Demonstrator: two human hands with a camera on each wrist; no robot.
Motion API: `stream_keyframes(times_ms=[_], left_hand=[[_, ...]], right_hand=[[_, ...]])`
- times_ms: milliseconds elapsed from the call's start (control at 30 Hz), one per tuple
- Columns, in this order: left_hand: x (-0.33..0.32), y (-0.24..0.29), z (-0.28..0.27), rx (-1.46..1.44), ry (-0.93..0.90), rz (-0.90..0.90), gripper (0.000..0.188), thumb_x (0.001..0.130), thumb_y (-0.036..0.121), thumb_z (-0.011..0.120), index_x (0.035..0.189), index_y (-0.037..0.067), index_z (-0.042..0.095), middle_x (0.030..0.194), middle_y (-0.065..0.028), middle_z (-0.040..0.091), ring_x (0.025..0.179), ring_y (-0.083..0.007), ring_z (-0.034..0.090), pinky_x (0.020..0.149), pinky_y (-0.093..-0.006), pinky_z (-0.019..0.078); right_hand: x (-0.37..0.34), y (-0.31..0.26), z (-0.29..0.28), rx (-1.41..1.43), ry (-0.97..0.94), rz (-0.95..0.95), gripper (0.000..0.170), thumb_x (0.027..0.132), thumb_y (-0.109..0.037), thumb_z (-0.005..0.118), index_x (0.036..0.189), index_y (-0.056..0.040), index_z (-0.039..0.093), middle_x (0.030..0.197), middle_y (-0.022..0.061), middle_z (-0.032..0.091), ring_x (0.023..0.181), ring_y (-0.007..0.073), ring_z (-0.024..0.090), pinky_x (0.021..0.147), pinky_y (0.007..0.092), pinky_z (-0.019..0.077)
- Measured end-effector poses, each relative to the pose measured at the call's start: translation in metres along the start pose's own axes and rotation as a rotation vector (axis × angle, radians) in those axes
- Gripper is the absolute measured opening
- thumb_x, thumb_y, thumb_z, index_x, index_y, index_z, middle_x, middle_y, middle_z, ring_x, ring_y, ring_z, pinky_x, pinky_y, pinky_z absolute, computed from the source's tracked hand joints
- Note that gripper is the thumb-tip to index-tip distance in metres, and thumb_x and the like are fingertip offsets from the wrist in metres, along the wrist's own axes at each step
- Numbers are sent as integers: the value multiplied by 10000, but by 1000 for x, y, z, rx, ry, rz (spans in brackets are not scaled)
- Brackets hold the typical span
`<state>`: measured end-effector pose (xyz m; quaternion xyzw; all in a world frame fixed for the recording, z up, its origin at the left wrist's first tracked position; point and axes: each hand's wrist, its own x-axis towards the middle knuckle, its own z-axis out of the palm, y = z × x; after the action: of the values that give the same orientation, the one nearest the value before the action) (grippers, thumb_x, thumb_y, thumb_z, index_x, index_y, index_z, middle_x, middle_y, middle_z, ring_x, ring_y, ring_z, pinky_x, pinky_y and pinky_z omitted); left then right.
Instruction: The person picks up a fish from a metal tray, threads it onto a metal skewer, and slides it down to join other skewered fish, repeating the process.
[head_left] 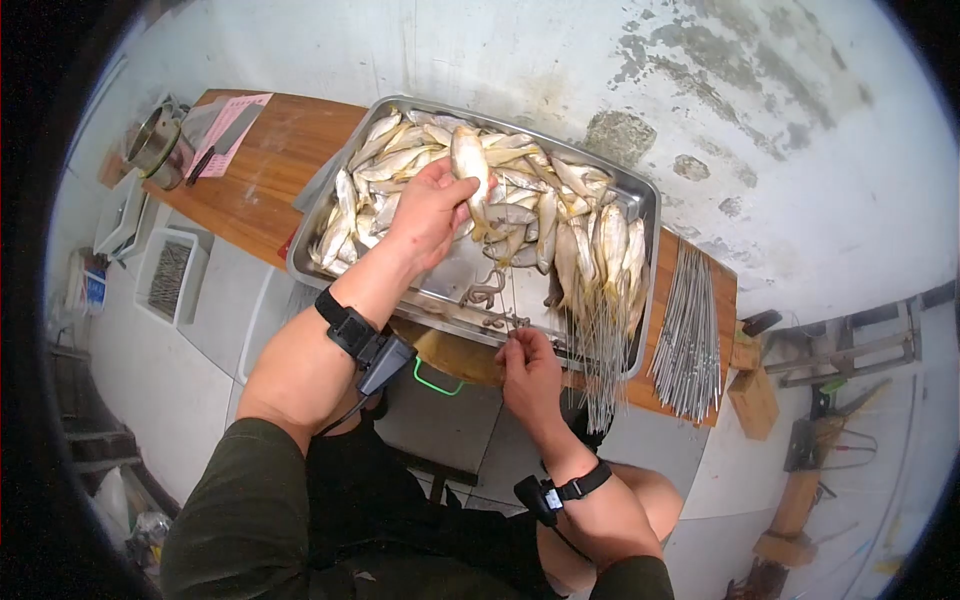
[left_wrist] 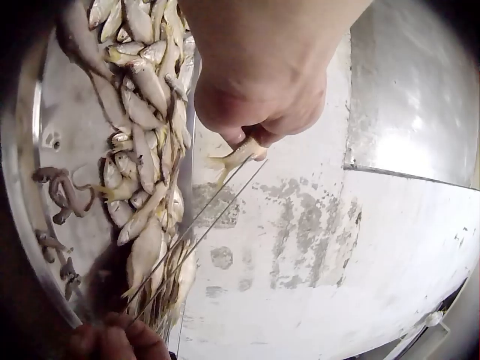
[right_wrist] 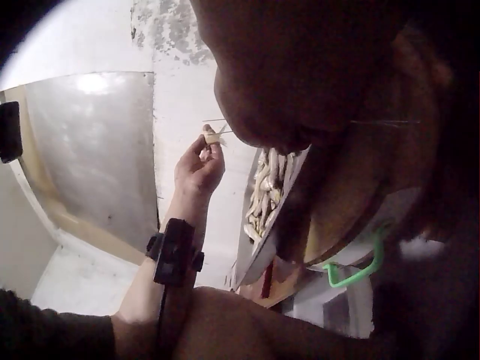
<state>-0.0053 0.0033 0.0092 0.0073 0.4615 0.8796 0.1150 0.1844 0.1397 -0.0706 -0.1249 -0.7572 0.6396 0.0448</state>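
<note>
Flaking wall [head_left: 700, 90]; left hand [head_left: 428, 218] grips tapered fish [head_left: 467, 160].

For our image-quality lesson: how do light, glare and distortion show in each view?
Head view: well lit, dark corners, the wooden tabletop bowed by lens distortion; left wrist view: pale glare on the grey panel; right wrist view: the right hand in deep shadow, while the panel shines.

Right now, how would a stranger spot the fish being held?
Find the metal tray on the wooden table. Above its heap of fish, look for the left hand. The held fish is gripped there, lifted clear while its neighbours lie below.
</note>
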Motion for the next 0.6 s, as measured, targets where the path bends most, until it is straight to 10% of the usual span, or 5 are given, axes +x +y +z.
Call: stream_keyframes(times_ms=[600], left_hand=[[0, 1, -9, -67, -34, -48, 223, 937, 66, 512, 1134, -38, 503, 1051, -115, 616, 955, -188, 632, 821, -290, 535]], right_hand=[[8, -7, 3, -53, 26, 77, 173, 927, -144, 511, 1020, -4, 556, 764, 95, 635, 719, 182, 607, 688, 305, 473]])
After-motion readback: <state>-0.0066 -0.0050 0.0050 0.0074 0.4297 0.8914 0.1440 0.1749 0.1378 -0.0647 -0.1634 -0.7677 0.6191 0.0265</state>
